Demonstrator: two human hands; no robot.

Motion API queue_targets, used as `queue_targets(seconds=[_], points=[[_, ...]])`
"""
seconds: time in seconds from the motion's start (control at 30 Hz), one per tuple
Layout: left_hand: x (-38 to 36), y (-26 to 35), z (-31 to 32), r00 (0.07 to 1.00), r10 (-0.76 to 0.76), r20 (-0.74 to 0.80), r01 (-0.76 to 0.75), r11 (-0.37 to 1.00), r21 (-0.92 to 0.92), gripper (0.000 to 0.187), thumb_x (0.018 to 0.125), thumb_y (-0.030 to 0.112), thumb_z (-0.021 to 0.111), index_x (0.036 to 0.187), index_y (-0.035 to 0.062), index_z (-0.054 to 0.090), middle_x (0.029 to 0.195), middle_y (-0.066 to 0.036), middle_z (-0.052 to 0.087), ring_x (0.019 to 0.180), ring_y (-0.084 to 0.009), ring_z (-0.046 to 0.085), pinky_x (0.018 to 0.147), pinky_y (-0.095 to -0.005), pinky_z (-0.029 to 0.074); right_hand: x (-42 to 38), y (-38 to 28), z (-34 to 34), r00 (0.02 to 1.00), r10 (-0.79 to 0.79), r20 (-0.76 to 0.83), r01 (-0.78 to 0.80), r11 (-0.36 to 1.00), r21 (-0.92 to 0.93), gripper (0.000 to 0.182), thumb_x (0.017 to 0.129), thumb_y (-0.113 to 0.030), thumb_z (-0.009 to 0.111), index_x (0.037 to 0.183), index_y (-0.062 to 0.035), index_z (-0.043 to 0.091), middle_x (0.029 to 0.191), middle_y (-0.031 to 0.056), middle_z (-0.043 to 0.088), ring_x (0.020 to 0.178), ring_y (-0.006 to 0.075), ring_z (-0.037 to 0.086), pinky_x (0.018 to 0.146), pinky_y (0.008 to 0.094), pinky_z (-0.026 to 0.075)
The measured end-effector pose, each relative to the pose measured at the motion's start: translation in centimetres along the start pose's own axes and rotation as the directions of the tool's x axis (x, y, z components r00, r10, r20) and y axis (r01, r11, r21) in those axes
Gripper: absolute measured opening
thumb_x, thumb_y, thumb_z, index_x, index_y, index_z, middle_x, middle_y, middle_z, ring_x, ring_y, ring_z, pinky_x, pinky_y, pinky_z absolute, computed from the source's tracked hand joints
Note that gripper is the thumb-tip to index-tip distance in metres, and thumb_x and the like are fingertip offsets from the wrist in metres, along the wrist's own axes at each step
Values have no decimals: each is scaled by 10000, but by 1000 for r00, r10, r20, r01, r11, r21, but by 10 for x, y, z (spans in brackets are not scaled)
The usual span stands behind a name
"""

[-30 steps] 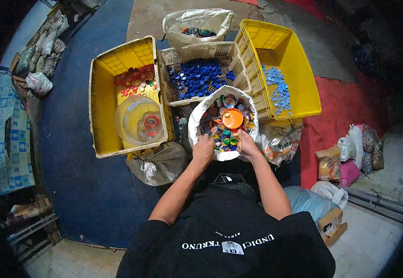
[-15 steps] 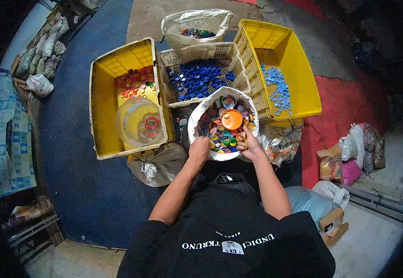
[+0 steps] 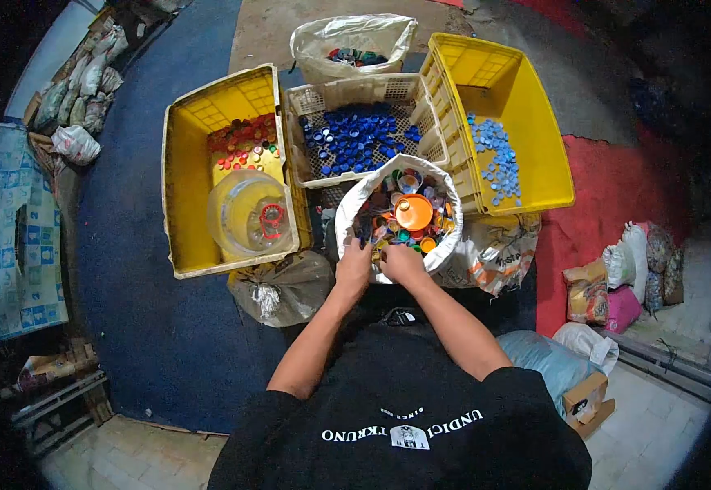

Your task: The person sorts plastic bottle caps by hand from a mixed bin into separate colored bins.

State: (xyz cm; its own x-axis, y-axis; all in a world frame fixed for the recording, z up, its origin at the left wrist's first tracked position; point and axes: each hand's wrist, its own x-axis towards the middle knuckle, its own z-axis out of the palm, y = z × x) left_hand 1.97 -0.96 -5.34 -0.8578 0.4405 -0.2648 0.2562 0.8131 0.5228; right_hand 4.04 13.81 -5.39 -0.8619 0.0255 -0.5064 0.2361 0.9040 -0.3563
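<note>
both hands side by side in sack of caps, grip unclear

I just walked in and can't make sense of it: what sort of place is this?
Probably an informal sorting spot for recycled plastic bottle caps, on a floor. Both hands dig in a white sack of mixed caps, while a cream basket holds dark blue caps and a yellow crate light blue ones.

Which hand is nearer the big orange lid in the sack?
Right. The right hand lies just below the orange lid; the left hand is farther, down-left at the sack's rim.
</note>
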Motion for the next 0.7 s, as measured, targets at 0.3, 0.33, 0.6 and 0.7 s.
queue_targets(seconds=[0.3,0.33,0.6,0.7], points=[[-5,-6,11,999,-37,33,36,999,35,227,850,176,581,1051,73,598,1007,-174,536,973,-365,578,776,-473,515,18,-8,35,994,81,-76,-91,987,-135,234,860,-295,555,922,-133,711,847,148,702,797,333,689,707,464,543],[-5,-7,11,998,-39,42,38,999,21,235,839,176,597,1050,73,598,1007,-173,539,966,-366,580,781,-471,513,19,-10,34,995,76,-68,-83,991,-106,242,874,-288,534,929,-135,713,854,151,702,799,333,690,709,462,543],[-6,-14,-4,998,55,-41,-59,995,-80,231,815,144,629,1025,57,590,967,-186,567,897,-378,601,726,-460,527,3,-2,5,988,-25,-151,41,994,101,237,844,-318,621,1013,-172,698,902,149,694,814,358,664,708,455,534],[-2,-7,-15,998,62,-27,-66,980,-186,247,847,152,629,1072,57,597,977,-174,590,913,-331,619,742,-428,529,-6,10,-16,976,-34,-215,108,933,343,274,824,-276,677,1035,-101,678,853,145,693,769,282,681,693,397,528]])
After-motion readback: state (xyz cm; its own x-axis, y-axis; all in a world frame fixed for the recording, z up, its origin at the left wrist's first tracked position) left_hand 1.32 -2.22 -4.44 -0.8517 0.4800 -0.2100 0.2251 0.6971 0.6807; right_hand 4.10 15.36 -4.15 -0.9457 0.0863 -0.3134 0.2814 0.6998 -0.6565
